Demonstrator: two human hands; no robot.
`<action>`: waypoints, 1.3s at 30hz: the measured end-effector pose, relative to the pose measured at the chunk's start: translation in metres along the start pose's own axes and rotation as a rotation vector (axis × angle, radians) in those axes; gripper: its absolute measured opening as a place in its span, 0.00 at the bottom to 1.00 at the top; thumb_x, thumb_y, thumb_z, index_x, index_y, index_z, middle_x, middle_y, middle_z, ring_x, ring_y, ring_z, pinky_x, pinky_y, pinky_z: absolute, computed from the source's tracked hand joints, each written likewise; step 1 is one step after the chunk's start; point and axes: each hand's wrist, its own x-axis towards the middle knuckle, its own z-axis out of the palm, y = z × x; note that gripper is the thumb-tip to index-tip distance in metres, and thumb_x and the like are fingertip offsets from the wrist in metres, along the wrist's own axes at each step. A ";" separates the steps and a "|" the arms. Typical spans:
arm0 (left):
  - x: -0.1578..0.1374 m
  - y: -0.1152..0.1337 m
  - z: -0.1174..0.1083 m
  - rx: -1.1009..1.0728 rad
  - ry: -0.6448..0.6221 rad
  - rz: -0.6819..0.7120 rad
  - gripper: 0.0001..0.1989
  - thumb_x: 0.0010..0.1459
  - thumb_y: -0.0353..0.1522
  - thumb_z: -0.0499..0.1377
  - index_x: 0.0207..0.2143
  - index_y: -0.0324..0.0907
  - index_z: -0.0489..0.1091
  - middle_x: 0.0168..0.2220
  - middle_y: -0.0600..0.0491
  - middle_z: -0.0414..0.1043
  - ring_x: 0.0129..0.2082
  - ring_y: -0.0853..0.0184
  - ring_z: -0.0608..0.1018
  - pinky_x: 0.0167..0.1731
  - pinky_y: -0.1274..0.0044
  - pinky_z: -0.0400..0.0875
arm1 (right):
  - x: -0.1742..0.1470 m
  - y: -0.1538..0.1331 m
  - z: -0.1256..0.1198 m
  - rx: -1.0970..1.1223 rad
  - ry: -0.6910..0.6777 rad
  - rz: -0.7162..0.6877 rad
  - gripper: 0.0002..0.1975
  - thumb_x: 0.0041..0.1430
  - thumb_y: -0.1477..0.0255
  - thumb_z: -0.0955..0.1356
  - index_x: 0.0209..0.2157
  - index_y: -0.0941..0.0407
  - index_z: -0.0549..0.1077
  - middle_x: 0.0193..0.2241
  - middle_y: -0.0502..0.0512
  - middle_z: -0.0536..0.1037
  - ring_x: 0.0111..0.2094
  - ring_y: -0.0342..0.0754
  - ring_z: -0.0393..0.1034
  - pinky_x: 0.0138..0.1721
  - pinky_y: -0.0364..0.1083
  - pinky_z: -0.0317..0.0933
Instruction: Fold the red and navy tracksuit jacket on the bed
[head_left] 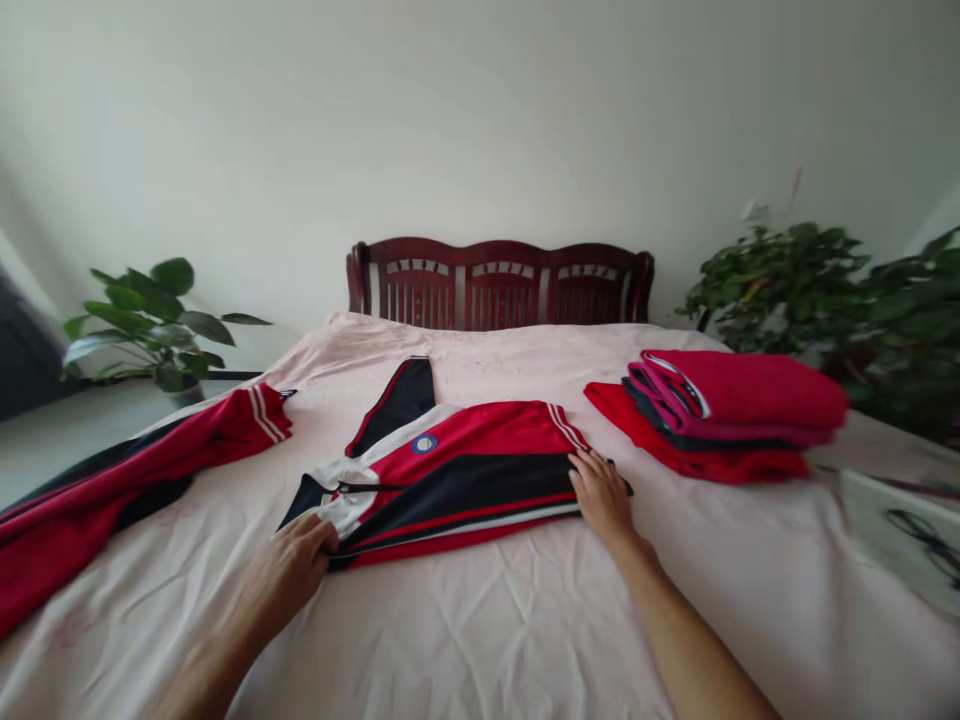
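on the pale pink bedsheet, a red, navy and white zip jacket lies under the loosely open right hand and half-curled left hand, whose grip i cannot tell.

A red-and-navy jacket lies partly folded on the pale bedsheet.

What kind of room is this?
Most likely a bedroom: a carved wooden headboard stands against the wall, a pale pink sheet covers the bed, and folded clothes are stacked on it.
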 end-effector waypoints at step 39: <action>0.063 0.107 0.081 0.260 -0.027 0.158 0.27 0.66 0.39 0.51 0.66 0.47 0.60 0.68 0.49 0.57 0.68 0.57 0.60 0.66 0.60 0.54 | 0.013 0.064 -0.011 0.000 0.190 0.359 0.06 0.61 0.68 0.65 0.34 0.54 0.73 0.33 0.54 0.76 0.34 0.48 0.69 0.33 0.45 0.56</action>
